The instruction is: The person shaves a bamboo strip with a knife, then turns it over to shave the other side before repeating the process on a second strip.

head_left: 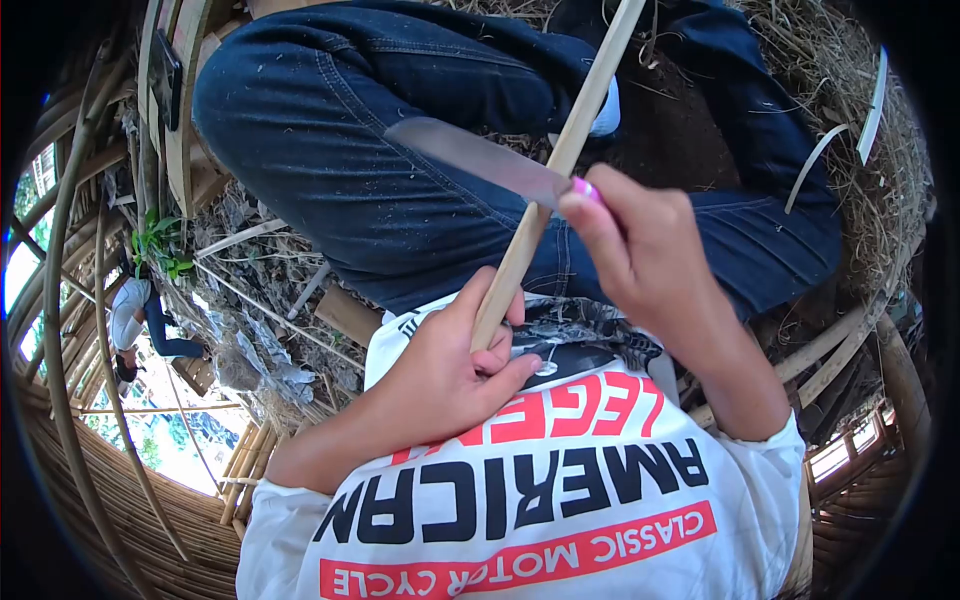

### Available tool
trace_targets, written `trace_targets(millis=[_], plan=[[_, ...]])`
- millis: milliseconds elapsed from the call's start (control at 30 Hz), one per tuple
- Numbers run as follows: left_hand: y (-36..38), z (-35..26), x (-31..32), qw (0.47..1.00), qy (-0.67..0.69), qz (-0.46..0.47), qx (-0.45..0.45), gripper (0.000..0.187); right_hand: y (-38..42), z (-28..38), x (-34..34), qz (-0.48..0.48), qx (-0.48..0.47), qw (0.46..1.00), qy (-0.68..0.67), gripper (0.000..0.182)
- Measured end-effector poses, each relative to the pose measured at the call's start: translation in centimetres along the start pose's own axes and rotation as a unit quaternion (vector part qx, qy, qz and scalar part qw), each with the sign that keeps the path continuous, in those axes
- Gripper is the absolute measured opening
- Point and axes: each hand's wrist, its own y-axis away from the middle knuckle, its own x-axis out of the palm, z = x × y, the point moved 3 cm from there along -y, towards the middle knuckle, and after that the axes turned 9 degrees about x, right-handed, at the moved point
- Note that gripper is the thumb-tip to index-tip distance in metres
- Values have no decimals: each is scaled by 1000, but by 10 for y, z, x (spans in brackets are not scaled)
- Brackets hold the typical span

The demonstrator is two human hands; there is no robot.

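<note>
A long pale wooden strip (520, 250) runs up from the lap to the top edge of the view. Its lower end is gripped by my left hand (450, 365), close to the white printed shirt. My right hand (640, 235) is closed around the pink handle of a knife (480, 162). The broad blade points to the upper left and lies across the strip, above my left hand. Most of the handle is hidden in my fingers.
Crossed legs in dark jeans (290, 130) fill the middle. A phone (166, 80) rests on wood at upper left. Another person (140, 320) is at far left. Dry straw and pale shavings (873, 108) lie at right; bamboo poles (65, 240) curve along the left.
</note>
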Motion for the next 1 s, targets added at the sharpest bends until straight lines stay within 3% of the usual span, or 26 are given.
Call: trace_targets(millis=[33, 67, 133, 167, 200, 267, 333, 400, 467, 533, 600, 633, 733, 767, 800, 867, 933, 1000], plan=[[-2, 0, 0, 1000, 5, -4, 7, 36, -13, -12, -4, -56, -31, 997, -49, 25], [-2, 0, 0, 1000, 11, -9, 13, 36, -26, -23, -20, -118, 30, 992, -27, 24], [-1, -1, 2, 1000, 20, -1, 2, 36, -43, -36, -39, -117, 115, 986, 35, 24], [1, -1, 1, 1000, 19, -4, 2, 36, -31, -26, -25, -116, 66, 991, -9, 25], [1, -1, -1, 1000, 17, -8, 6, 37, -17, -11, -9, -112, -40, 992, -35, 27], [0, -2, -2, 1000, 14, -9, 12, 37, -12, -5, -3, -39, -58, 998, -4, 28], [-1, -4, -2, 1000, 4, -10, 9, 37, -41, -33, -28, -134, 81, 987, -40, 33], [2, -3, -1, 1000, -2, -15, -7, 37, -40, -28, -31, -123, 74, 990, -9, 35], [5, -3, -3, 1000, -18, -22, -10, 37, -16, -11, -2, -105, -55, 993, -28, 38], [4, -3, -4, 1000, -19, -13, -8, 37, -20, -15, -9, -62, -45, 997, -23, 38], [1, -1, -2, 1000, 5, -6, -29, 37, -47, -37, -40, -140, 52, 989, -5, 36], [3, 0, -2, 999, 6, -6, -32, 37, -45, -34, -40, -122, 73, 990, 1, 34], [3, -1, -4, 1000, -5, -17, -15, 36, -11, -3, -4, -17, -22, 999, -16, 30], [2, -2, -5, 1000, -8, -14, -12, 36, -15, -3, -9, 11, -7, 1000, 3, 28], [3, 0, -4, 1000, -8, -11, -15, 36, -25, -22, -9, -73, -1, 995, -63, 28], [4, 2, -2, 1000, 2, -9, -29, 36, -44, -28, -37, -46, 117, 992, 10, 29], [5, 1, -3, 999, 6, -8, -35, 36, -22, -9, -10, -19, 68, 996, -58, 29], [7, 1, -5, 1000, -15, -5, -8, 36, -12, 0, -4, 9, -23, 1000, -13, 30]])
